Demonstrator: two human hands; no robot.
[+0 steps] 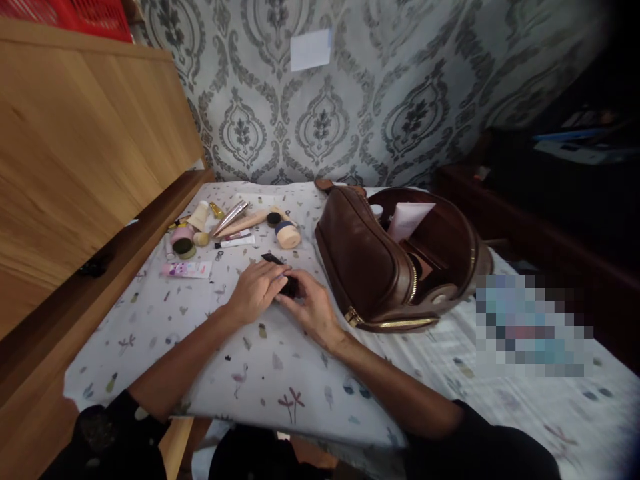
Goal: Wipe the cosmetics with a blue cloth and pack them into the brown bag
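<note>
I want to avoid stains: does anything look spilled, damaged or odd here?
No spill or damage stands out. The one oddity is a pixelated patch right of the brown bag, hiding whatever lies there.

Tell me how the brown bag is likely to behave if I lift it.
The brown bag will probably flex yet keep some shape, since its leather-like sides bulge and curve without collapsing. Tipping it could spill things, as the top gapes open and a pale tube pokes up inside. Its contents may shift.
</note>
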